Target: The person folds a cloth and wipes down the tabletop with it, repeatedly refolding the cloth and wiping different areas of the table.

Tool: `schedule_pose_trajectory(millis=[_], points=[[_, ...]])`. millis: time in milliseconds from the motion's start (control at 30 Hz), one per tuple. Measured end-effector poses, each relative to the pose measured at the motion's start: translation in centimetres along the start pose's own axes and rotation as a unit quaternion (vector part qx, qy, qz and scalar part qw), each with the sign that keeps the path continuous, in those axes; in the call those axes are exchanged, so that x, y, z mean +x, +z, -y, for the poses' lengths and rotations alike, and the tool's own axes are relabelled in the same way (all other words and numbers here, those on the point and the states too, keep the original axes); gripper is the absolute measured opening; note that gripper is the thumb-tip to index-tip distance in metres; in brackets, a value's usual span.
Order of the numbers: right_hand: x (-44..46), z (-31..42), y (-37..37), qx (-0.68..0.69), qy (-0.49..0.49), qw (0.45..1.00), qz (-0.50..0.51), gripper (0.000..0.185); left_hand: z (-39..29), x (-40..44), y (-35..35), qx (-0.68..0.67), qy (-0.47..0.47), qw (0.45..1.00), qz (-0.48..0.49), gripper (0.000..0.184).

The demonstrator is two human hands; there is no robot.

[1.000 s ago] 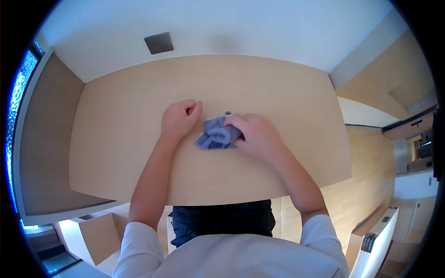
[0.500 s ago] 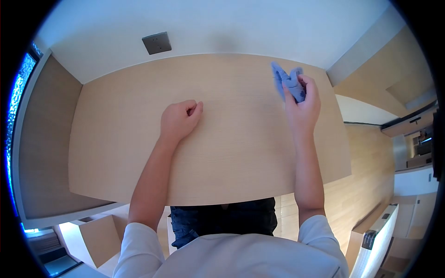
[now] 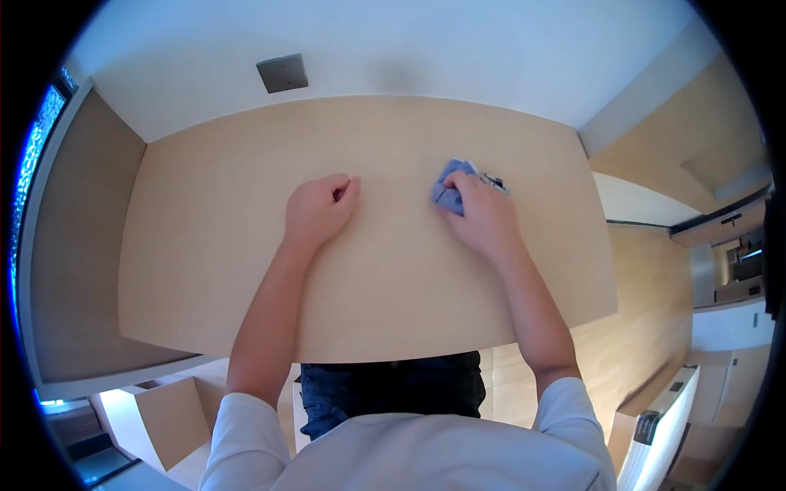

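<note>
My right hand [image 3: 487, 217] grips a bunched blue-grey cloth [image 3: 449, 196] on the right half of the light wood table [image 3: 393, 278]. Part of the cloth lies under my fingers and is hidden. A small dark-and-light patterned bit [image 3: 494, 182] shows beyond the knuckles; what it is I cannot make out. To the left, my left hand [image 3: 315, 211] rests on the tabletop as a loose fist, thumb side up. Nothing shows in its curled fingers.
A white wall with a dark grey socket plate [image 3: 282, 74] runs along the table's far edge. On the left stands a brown side panel [image 3: 82, 237]. A pale box [image 3: 155, 421] is on the floor at lower left, a white-topped one [image 3: 659, 425] at lower right.
My right hand has brought the cloth from the far right of the table leftward and nearer to me. The cloth is more crumpled under the fingers. My left fist has stayed nearly still.
</note>
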State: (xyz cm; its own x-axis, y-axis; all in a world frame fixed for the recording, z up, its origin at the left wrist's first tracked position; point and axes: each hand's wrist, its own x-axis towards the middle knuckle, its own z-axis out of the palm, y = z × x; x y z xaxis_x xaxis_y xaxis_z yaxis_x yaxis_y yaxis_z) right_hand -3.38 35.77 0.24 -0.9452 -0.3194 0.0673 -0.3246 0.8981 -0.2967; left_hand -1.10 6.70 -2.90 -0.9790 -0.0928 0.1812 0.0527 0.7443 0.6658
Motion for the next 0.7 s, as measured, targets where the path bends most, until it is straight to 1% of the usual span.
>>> schedule_pose_trajectory(millis=[100,233,333,400,500,600,700], points=[[-1.3,2.1,0.0,0.069,-0.047,0.996,0.018,0.035,-0.1,0.2,-0.1,0.025,0.007,1.0,0.013,0.041],[-2.9,4.8,-0.5,0.156,-0.135,0.968,0.142,0.035,0.0,0.3,0.1,0.063,0.014,0.998,0.014,0.04],[-3.8,5.6,-0.3,0.203,-0.207,0.93,0.226,0.036,0.1,0.2,0.2,0.08,0.029,0.996,0.01,0.04],[-4.3,5.9,-0.5,0.237,-0.25,0.899,0.271,0.038,0.1,0.3,0.1,0.078,0.028,0.996,0.012,0.039],[-4.4,5.5,-0.3,0.402,-0.293,0.806,0.319,0.039,0.0,0.3,0.1,0.076,0.028,0.997,0.009,0.039],[-4.2,4.8,-0.9,0.541,-0.231,0.738,0.332,0.039,-0.1,0.2,0.1,0.078,0.021,0.997,0.014,0.039],[-3.2,3.7,-1.7,0.399,-0.211,0.862,0.23,0.038,-0.5,0.1,-0.1,0.074,0.025,0.997,0.014,0.039]])
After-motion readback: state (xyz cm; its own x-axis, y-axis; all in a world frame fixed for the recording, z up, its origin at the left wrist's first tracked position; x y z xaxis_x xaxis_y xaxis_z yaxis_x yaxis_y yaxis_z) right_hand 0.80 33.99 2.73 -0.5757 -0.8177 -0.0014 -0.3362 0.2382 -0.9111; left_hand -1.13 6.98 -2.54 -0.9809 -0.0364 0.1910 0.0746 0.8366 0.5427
